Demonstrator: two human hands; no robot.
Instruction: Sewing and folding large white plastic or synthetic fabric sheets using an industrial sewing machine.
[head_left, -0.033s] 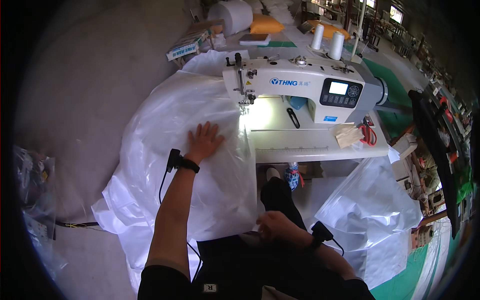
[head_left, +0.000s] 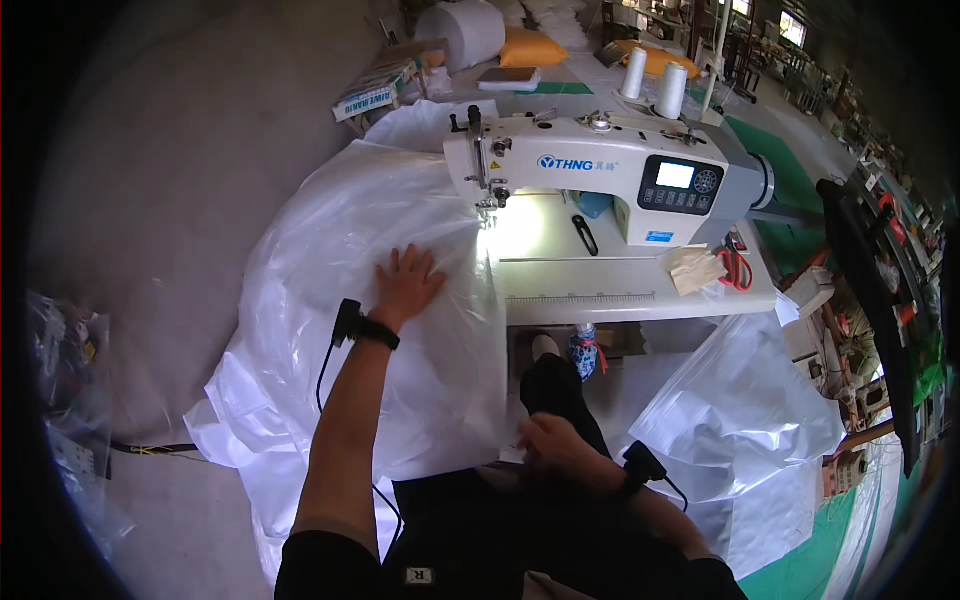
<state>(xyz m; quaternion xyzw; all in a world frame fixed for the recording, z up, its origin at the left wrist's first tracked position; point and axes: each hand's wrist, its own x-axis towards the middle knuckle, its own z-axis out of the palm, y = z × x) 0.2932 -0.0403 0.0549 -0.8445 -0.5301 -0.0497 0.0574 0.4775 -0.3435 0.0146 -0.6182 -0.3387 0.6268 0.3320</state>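
Note:
My left hand [head_left: 405, 287] lies flat with its fingers spread on a large sheet of white translucent plastic [head_left: 330, 290]. That sheet covers the left part of the sewing table and hangs toward my lap. Its right edge runs below the needle of a white sewing machine [head_left: 590, 160], whose lamp is lit. My right hand [head_left: 548, 443] is low in front of me, fingers curled, close beside the sheet's lower right edge. What its fingers hold, if anything, is hidden and slightly blurred.
Black thread snips [head_left: 585, 236] lie on the machine bed. Red-handled scissors [head_left: 736, 270] and a tan paper piece [head_left: 696, 270] are at the table's right. Two white thread cones [head_left: 672, 92] stand behind the machine. More plastic sheeting [head_left: 740, 430] hangs at the right.
The sheet's right edge has shifted slightly left. My right hand has moved a little up and to the right. My left hand stays in place.

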